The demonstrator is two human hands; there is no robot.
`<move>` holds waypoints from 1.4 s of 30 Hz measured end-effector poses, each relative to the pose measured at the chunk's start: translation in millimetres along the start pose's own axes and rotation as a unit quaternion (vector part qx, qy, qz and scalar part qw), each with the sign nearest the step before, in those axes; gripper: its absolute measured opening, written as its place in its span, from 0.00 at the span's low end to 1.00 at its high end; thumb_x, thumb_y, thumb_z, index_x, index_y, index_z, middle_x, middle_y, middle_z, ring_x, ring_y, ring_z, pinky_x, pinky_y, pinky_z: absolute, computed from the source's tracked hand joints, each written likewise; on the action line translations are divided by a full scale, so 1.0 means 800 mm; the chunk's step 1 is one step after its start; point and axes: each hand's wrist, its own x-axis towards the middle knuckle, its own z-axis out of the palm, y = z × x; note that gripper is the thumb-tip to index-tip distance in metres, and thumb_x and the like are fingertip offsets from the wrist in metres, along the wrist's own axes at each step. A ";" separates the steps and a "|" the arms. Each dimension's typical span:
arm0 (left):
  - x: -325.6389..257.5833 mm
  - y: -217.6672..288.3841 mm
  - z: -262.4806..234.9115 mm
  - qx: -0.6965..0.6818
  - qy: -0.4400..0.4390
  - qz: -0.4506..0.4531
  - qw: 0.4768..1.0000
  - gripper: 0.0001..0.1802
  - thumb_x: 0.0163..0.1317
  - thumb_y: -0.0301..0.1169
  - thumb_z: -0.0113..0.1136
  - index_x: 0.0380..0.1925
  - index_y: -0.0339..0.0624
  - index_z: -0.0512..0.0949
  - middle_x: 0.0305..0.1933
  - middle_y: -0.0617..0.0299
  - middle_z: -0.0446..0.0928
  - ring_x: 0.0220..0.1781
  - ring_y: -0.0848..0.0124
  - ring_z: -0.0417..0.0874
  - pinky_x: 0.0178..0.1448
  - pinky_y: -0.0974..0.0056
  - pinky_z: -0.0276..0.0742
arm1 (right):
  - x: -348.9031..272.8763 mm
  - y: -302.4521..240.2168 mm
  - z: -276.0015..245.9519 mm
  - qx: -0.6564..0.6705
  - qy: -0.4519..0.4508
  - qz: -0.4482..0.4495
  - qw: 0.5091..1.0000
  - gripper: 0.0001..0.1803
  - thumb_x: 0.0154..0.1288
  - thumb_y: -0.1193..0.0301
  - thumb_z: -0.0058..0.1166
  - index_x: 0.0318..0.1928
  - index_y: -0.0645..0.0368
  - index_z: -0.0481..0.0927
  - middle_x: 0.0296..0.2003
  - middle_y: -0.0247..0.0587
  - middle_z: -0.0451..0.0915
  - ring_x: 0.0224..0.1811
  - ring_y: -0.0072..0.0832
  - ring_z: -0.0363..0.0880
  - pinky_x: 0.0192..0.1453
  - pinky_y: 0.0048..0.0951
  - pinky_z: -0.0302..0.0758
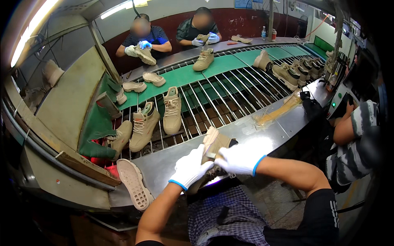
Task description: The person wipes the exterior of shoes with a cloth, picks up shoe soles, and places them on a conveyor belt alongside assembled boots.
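Just over the near metal edge, I hold a tan high-top shoe (221, 141) with a pale sole, tilted on its side. My left hand (191, 167), in a white knitted glove with a blue cuff, grips its near left part. My right hand (243, 159), gloved the same way, is closed against the shoe's side. A small pale piece shows at its fingertips, too small to name. The shoe's lower part is partly hidden behind my gloves. Left of my hands, a loose cream sole (134, 184) leans on the metal table (172, 160).
Several tan shoes (171, 110) stand on metal rollers (230, 96); others line up at the far right. Loose soles (154, 78) lie on the green belt (230, 63). Two gloved people work across it, each holding footwear. Another person's arm (344, 131) is at right.
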 end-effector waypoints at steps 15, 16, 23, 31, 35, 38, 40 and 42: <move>-0.017 -0.013 -0.004 0.002 0.011 0.103 0.995 0.37 0.70 0.53 0.64 0.73 0.50 0.68 0.57 0.46 0.81 0.57 0.45 0.86 0.59 0.45 0.83 | 0.010 0.061 0.017 -0.002 0.035 0.070 0.997 0.32 0.82 0.41 0.41 0.59 0.56 0.81 0.46 0.62 0.89 0.52 0.63 0.86 0.60 0.56 0.80; -0.018 -0.014 -0.005 -0.024 0.022 0.079 0.996 0.39 0.68 0.54 0.65 0.73 0.48 0.69 0.58 0.45 0.81 0.58 0.45 0.86 0.60 0.45 0.83 | 0.014 0.062 0.018 0.007 0.028 0.065 0.997 0.32 0.82 0.41 0.41 0.60 0.57 0.81 0.46 0.62 0.89 0.52 0.64 0.86 0.61 0.56 0.79; -0.009 -0.023 -0.010 -0.077 -0.022 -0.007 0.997 0.43 0.59 0.62 0.68 0.64 0.42 0.73 0.60 0.42 0.82 0.59 0.43 0.86 0.63 0.44 0.82 | 0.010 0.041 -0.024 -0.038 -0.019 0.027 0.999 0.35 0.81 0.38 0.42 0.54 0.58 0.85 0.44 0.61 0.89 0.51 0.57 0.88 0.57 0.53 0.82; 0.006 -0.020 -0.006 -0.046 -0.016 0.029 0.998 0.33 0.67 0.55 0.65 0.57 0.37 0.74 0.52 0.42 0.85 0.52 0.43 0.89 0.55 0.45 0.85 | 0.014 -0.022 0.010 -0.038 -0.047 0.003 0.998 0.29 0.78 0.42 0.51 0.52 0.56 0.81 0.35 0.59 0.88 0.40 0.58 0.89 0.47 0.55 0.83; -0.001 -0.023 -0.001 -0.052 0.009 0.048 0.997 0.33 0.69 0.54 0.64 0.59 0.36 0.73 0.51 0.42 0.85 0.50 0.43 0.89 0.53 0.45 0.85 | 0.015 0.050 -0.002 -0.071 0.019 0.080 0.994 0.30 0.77 0.42 0.52 0.49 0.59 0.81 0.35 0.61 0.88 0.39 0.56 0.90 0.46 0.53 0.84; 0.000 -0.018 0.002 -0.038 0.029 0.093 0.994 0.33 0.69 0.53 0.65 0.59 0.35 0.73 0.51 0.41 0.84 0.50 0.43 0.89 0.53 0.45 0.85 | -0.012 0.105 -0.005 -0.071 0.045 0.138 0.987 0.29 0.76 0.41 0.53 0.49 0.57 0.82 0.38 0.63 0.88 0.43 0.59 0.89 0.50 0.54 0.83; -0.002 -0.027 0.001 -0.036 0.027 0.082 0.996 0.33 0.70 0.53 0.64 0.60 0.36 0.73 0.47 0.43 0.85 0.46 0.44 0.89 0.51 0.44 0.85 | -0.008 0.079 -0.010 0.015 0.102 0.092 0.990 0.29 0.78 0.42 0.51 0.49 0.58 0.82 0.37 0.64 0.87 0.43 0.61 0.87 0.50 0.55 0.82; -0.008 -0.022 -0.011 -0.009 -0.005 0.046 0.999 0.33 0.70 0.52 0.65 0.62 0.37 0.73 0.52 0.46 0.84 0.51 0.46 0.88 0.53 0.46 0.85 | 0.000 0.057 -0.003 0.026 0.108 0.041 0.993 0.28 0.80 0.44 0.48 0.50 0.60 0.80 0.35 0.64 0.86 0.40 0.63 0.86 0.48 0.57 0.81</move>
